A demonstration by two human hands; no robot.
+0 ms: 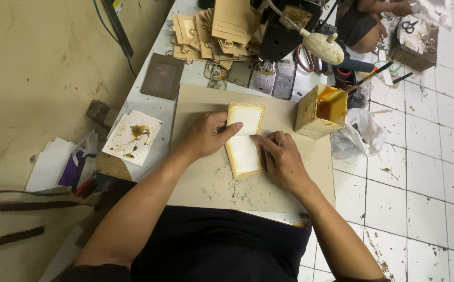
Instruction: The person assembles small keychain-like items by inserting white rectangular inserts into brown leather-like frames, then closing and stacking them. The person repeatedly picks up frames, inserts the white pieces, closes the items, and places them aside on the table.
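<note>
A tan folded piece [244,140] was pressed flat on the board [211,183] on the desk [153,107] by the left hand [206,134] and right hand [282,159], fingers flat, nothing gripped. A glue box [318,112] stood just beside it.

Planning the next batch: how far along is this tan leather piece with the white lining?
Done, apparently: tan leather piece with white lining lies folded on the beige cardboard mat. In hand: left hand and right hand press it. Still beside it: square tin of amber glue; stack of tan leather pieces.
</note>
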